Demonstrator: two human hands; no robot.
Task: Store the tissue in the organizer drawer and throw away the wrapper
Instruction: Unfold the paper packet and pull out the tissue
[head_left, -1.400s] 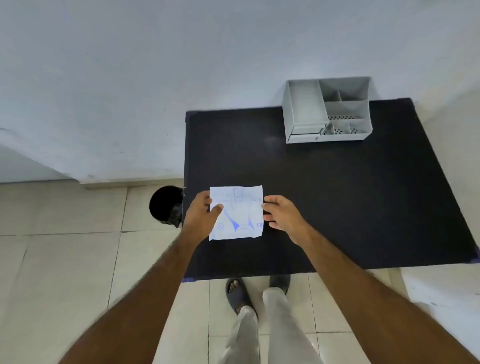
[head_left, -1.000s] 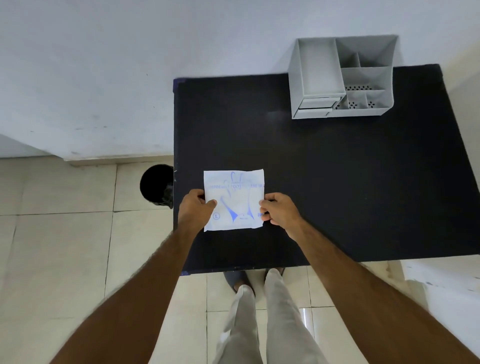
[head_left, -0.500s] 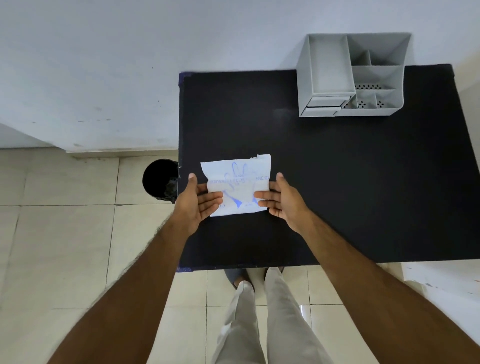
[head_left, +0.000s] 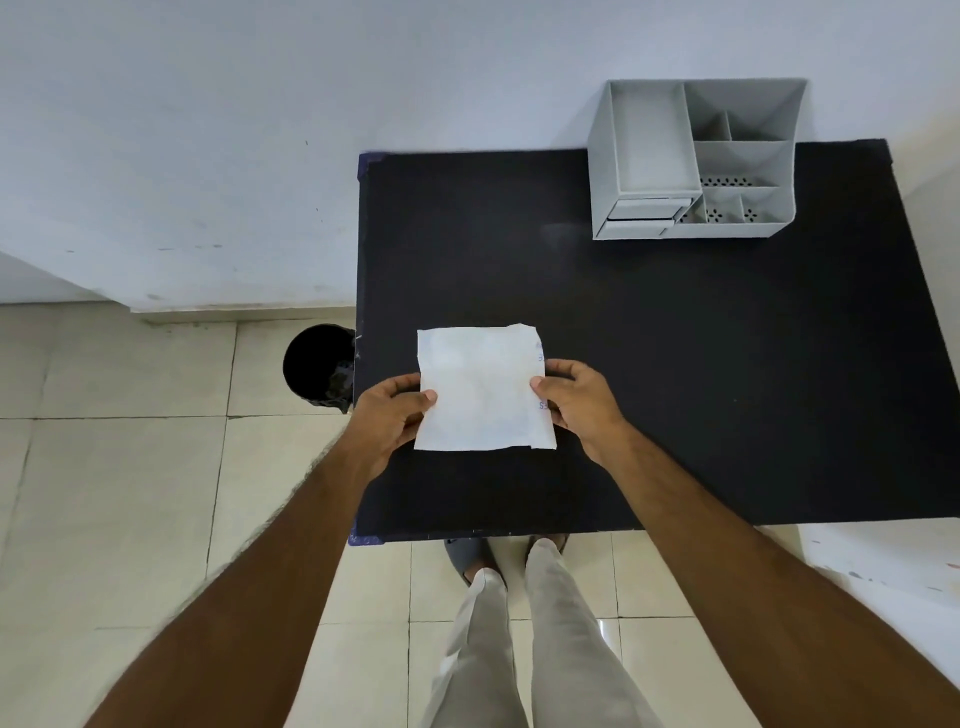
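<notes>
A flat white square wrapper packet is held over the near left part of the black table, its plain white side up; a bit of blue print shows at its right edge. My left hand pinches its left edge and my right hand pinches its right edge. The tissue itself is not visible. A grey desk organizer stands at the table's far edge against the wall; its small drawer at the front left looks shut.
A round black bin stands on the tiled floor just left of the table, close to my left hand. A white wall runs behind the table. My legs and sandalled feet are below the table's near edge.
Both hands lifted the packet off the table and turned it over: the blue printed side faced up before, now the plain white side does.
</notes>
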